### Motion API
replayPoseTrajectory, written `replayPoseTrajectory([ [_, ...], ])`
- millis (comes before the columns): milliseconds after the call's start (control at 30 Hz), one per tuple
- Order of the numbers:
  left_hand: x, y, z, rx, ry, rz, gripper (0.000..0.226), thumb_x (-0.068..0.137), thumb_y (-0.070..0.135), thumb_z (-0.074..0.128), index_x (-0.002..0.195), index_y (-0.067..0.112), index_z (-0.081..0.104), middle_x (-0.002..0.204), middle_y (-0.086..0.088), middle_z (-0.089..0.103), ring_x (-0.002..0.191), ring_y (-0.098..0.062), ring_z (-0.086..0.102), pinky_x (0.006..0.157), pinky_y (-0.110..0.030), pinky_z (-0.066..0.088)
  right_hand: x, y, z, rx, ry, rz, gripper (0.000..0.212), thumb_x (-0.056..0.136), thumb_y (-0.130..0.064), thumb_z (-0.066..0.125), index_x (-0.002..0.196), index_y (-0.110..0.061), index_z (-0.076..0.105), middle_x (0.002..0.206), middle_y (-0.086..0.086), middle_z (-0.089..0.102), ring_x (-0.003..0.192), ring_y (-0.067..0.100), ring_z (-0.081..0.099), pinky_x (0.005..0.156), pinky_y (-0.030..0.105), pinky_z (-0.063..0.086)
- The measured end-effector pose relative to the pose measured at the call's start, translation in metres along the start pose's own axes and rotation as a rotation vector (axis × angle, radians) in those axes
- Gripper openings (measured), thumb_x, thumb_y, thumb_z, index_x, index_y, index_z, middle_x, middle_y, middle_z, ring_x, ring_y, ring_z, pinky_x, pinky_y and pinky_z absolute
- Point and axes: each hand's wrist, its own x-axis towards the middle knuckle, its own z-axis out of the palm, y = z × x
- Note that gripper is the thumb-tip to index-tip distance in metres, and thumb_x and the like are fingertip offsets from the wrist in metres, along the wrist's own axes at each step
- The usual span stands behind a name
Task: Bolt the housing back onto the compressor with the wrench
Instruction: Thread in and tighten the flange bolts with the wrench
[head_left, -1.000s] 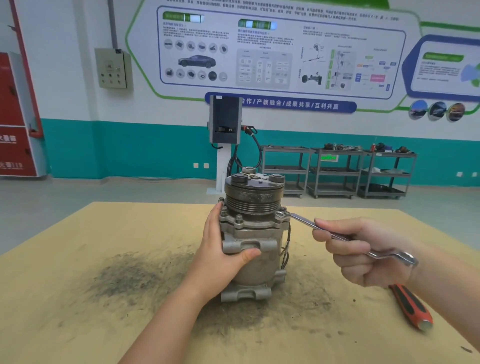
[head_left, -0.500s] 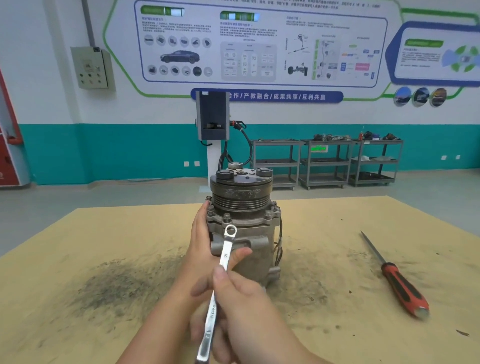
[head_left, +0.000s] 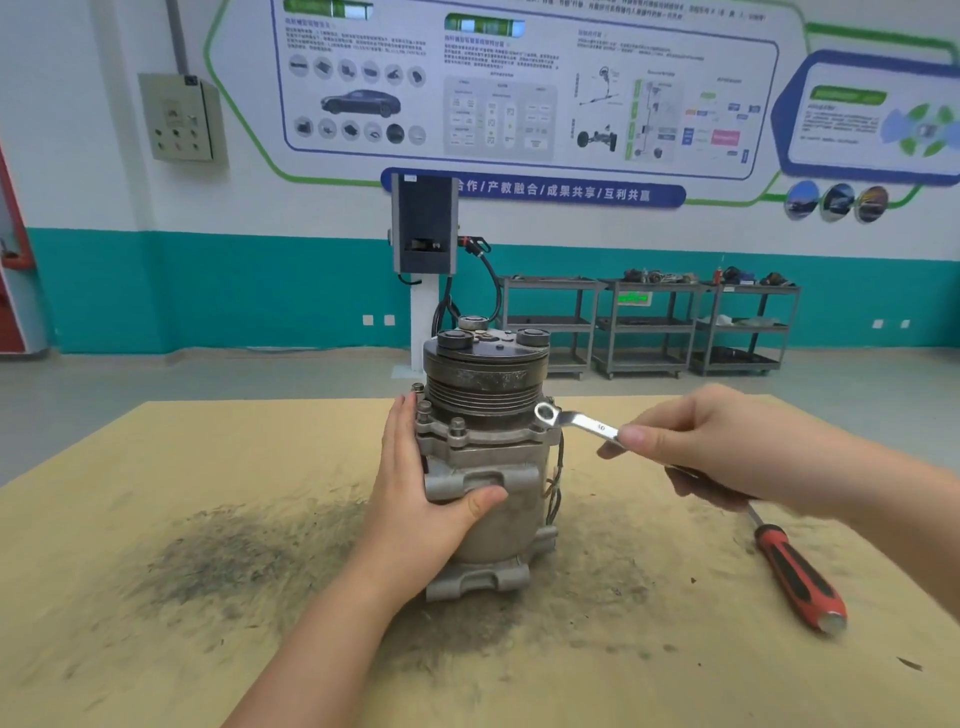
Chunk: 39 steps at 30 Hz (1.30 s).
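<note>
The right hand (head_left: 711, 447) swings the wrench (head_left: 576, 423) from the compressor's (head_left: 488, 467) front face out to its right side, ring end now at the right flange, uncovering the screwdriver (head_left: 797, 577).

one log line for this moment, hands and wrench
left hand grips compressor | right hand holds wrench | ring end at right flange bolt, seating unclear | screwdriver on table

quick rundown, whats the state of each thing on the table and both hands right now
compressor: upright on the table, bolts standing in its flange
wrench: off the table, ring end at the right flange bolt, whether seated unclear
left hand: grips the compressor body, thumb across the front
right hand: grips the wrench handle
screwdriver: lying flat at right, untouched
table: dark grime smeared around the compressor
</note>
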Motion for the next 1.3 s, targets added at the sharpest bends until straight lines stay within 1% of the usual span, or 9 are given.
replayPoseTrajectory([
  [67,-0.003,0.002,0.003,0.114,0.022,0.057,0.110,0.054,0.082,0.062,0.133,0.071,-0.014,0.147,0.048,-0.019,0.146,0.004,-0.001,0.123,-0.042,0.012,0.009,0.001,-0.007,-0.049,-0.046,0.001,0.021,0.087,-0.053,0.053,0.087,-0.047,0.073,0.049,-0.005,0.055,0.037,0.011,0.039,0.038,0.018,0.035],
  [167,-0.006,0.000,0.008,0.193,0.036,0.118,0.105,0.060,0.090,0.053,0.125,0.073,-0.028,0.137,0.053,-0.030,0.141,0.010,-0.009,0.119,-0.035,0.006,0.020,0.004,-0.020,-0.117,-0.113,0.000,0.025,0.086,-0.053,0.051,0.091,-0.042,0.073,0.046,-0.006,0.049,0.036,0.011,0.037,0.038,0.020,0.035],
  [400,-0.006,-0.001,0.010,0.051,0.027,0.125,0.093,0.062,0.095,0.044,0.130,0.071,-0.014,0.160,0.031,-0.007,0.149,0.001,0.001,0.125,-0.044,0.012,0.063,-0.012,-0.057,-0.316,-0.416,0.087,0.036,0.079,-0.060,0.050,0.090,-0.036,0.074,0.057,-0.008,0.051,0.048,0.011,0.042,0.052,0.023,0.042],
  [600,0.003,0.001,0.004,-0.172,0.131,0.055,0.104,0.059,0.078,0.062,0.147,0.052,0.014,0.130,0.055,0.021,0.118,0.038,0.022,0.103,-0.010,0.025,0.096,-0.020,-0.063,-0.440,-0.505,0.152,0.050,0.078,-0.064,0.054,0.077,-0.014,0.059,0.060,-0.003,0.049,0.050,0.012,0.039,0.052,0.022,0.034],
  [733,0.008,0.000,-0.002,-0.252,0.045,-0.028,0.112,0.054,0.073,0.074,0.148,0.049,0.017,0.106,0.066,0.036,0.103,0.039,0.037,0.094,-0.011,0.037,0.088,-0.010,-0.061,-0.272,-0.633,0.194,0.045,0.084,-0.057,0.054,0.078,-0.013,0.056,0.061,0.000,0.051,0.052,0.016,0.045,0.055,0.026,0.038],
  [933,0.008,0.002,0.002,-0.329,0.060,-0.021,0.103,0.062,0.064,0.080,0.144,0.047,0.019,0.101,0.065,0.038,0.098,0.036,0.045,0.071,0.001,0.044,0.039,-0.025,-0.027,0.187,-0.691,0.232,0.028,0.099,-0.034,0.045,0.096,-0.008,0.054,0.058,0.005,0.057,0.050,0.019,0.059,0.052,0.027,0.052],
  [1133,0.005,0.000,0.004,-0.246,0.148,-0.009,0.104,0.059,0.068,0.069,0.146,0.049,0.015,0.130,0.052,0.036,0.128,0.021,0.036,0.110,-0.025,0.033,0.005,-0.045,0.051,0.660,-0.572,0.224,0.036,0.107,-0.032,0.028,0.095,-0.002,0.045,0.056,0.012,0.064,0.050,0.025,0.066,0.047,0.027,0.055],
  [1200,0.000,0.012,0.003,-0.049,0.262,0.124,0.095,0.062,0.071,0.060,0.142,0.054,0.014,0.146,0.031,0.021,0.144,0.004,0.019,0.119,-0.029,0.019,0.000,-0.048,0.059,0.741,-0.462,0.189,0.035,0.107,-0.032,0.027,0.093,-0.007,0.046,0.054,0.009,0.062,0.046,0.023,0.064,0.043,0.024,0.052],
  [1300,-0.001,0.028,0.001,0.395,0.352,0.652,0.066,0.082,0.051,0.058,0.142,0.038,0.032,0.149,0.004,0.026,0.145,-0.012,0.020,0.119,-0.025,0.014,-0.009,-0.045,0.055,0.446,-0.267,-0.002,0.033,0.105,-0.035,0.034,0.087,-0.013,0.052,0.046,0.000,0.057,0.038,0.017,0.055,0.044,0.018,0.043],
])
